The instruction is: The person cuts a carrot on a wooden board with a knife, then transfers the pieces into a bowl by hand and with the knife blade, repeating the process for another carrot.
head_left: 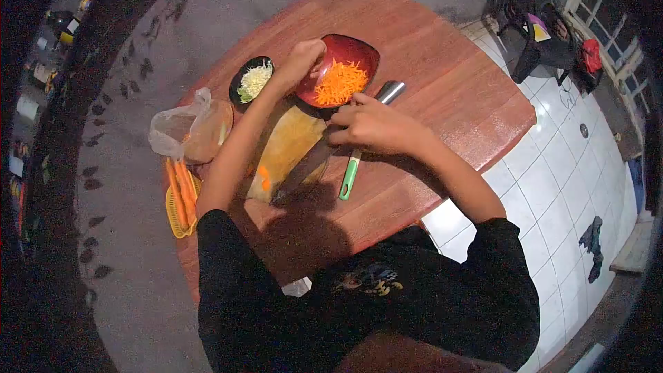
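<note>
A red bowl [360, 48] with a dark rim holds a heap of shredded carrot [341, 83]. My left hand [304, 63] is closed at its left rim, with curled fingertips reaching over the inside. Close to the bowl's lower edge is my right hand [373, 124], its bent fingers apart and one fingertip by the rim. Passing beneath that hand is a knife with a green handle [350, 178] and a shiny blade [392, 91]. Below the bowl lies a wooden chopping board [293, 138] with an orange carrot piece [264, 178] on it.
A small black bowl of shredded pale vegetable [254, 83] stands left of my left forearm. Further left are a clear plastic bag [181, 128] and a yellow basket [181, 228] with whole carrots [181, 190]. The wooden table [442, 90] ends above white floor tiles; a dark chair [535, 48] stands beyond.
</note>
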The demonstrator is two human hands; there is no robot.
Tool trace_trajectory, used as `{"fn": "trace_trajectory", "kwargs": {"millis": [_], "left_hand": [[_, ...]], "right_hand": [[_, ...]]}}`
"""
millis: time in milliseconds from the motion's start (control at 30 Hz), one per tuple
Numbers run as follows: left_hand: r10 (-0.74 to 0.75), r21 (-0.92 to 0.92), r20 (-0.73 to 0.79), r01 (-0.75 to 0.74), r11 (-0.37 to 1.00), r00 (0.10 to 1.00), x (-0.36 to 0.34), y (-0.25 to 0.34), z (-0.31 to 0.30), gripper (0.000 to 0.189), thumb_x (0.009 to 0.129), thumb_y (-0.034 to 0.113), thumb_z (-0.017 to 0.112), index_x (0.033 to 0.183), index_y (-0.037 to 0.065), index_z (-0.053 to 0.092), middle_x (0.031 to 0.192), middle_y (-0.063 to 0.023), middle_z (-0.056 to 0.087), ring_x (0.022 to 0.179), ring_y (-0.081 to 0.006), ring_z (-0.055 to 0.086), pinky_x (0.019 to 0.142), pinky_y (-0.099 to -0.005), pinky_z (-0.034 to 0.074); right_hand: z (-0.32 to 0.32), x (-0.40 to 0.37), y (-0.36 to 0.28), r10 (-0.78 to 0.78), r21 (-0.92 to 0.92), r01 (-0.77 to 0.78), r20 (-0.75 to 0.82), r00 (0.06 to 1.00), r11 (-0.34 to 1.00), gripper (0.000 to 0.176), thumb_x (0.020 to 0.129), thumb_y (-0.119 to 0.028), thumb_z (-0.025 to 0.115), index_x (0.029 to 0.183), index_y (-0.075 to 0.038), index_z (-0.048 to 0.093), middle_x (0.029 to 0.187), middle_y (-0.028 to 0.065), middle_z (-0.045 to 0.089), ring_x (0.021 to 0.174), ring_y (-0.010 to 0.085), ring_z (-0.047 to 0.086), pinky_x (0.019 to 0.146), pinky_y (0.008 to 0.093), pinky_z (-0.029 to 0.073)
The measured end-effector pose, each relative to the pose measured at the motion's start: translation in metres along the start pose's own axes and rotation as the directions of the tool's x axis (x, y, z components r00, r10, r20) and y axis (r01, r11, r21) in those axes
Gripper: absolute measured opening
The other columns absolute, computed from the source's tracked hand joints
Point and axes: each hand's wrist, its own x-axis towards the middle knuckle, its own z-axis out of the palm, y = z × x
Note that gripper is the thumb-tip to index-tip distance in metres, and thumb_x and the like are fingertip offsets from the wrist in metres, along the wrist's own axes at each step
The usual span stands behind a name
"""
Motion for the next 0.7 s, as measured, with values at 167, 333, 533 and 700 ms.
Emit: {"fn": "trace_trajectory", "kwargs": {"millis": [167, 333, 533, 700], "left_hand": [[-0.036, 0.093, 0.085, 0.028, 0.995, 0.996, -0.002, 0.007, 0.013, 0.020, 0.101, 0.024, 0.052, 0.089, 0.008, 0.058, 0.073, 0.0023, 0.053, 0.060, -0.0070, 0.049, 0.052, -0.0230, 0.041], [-0.073, 0.111, 0.101, 0.062, 0.992, 0.992, -0.002, 0.008, 0.017, 0.010, 0.100, 0.018, 0.060, 0.102, 0.009, 0.063, 0.086, -0.0001, 0.063, 0.066, -0.0073, 0.055, 0.057, -0.0225, 0.047], [-0.103, 0.330, 0.134, 0.054, 0.942, 0.986, 0.004, 0.003, 0.006, 0.021, 0.095, 0.020, 0.069, 0.111, 0.008, 0.063, 0.100, -0.0060, 0.065, 0.080, -0.0122, 0.062, 0.068, -0.0264, 0.052], [0.221, 0.695, 0.302, -0.373, 0.615, 0.927, 0.014, -0.023, 0.008, 0.044, 0.084, 0.023, 0.076, 0.121, 0.006, 0.059, 0.114, -0.0189, 0.059, 0.103, -0.0291, 0.059, 0.090, -0.0404, 0.049]], "right_hand": [[-0.003, 0.001, -0.002, 0.020, -0.014, -0.019, 0.058, 0.998, 1.000, 0.018, 0.084, -0.019, 0.059, 0.101, -0.016, 0.066, 0.104, 0.0036, 0.063, 0.104, 0.0214, 0.062, 0.089, 0.0415, 0.041], [-0.003, 0.000, -0.003, 0.004, -0.010, -0.004, 0.019, 1.000, 1.000, 0.018, 0.085, -0.021, 0.057, 0.100, -0.016, 0.066, 0.097, 0.0035, 0.059, 0.101, 0.0211, 0.062, 0.089, 0.0410, 0.041], [-0.011, 0.001, -0.007, -0.003, -0.032, 0.004, 0.036, 0.999, 0.999, 0.017, 0.084, -0.021, 0.058, 0.099, -0.016, 0.065, 0.096, 0.0030, 0.058, 0.101, 0.0203, 0.061, 0.089, 0.0411, 0.041], [-0.009, 0.002, -0.008, -0.017, -0.017, 0.018, 0.059, 0.998, 1.000, 0.021, 0.084, -0.020, 0.059, 0.103, -0.016, 0.067, 0.100, 0.0037, 0.059, 0.103, 0.0207, 0.060, 0.091, 0.0420, 0.041]]}}
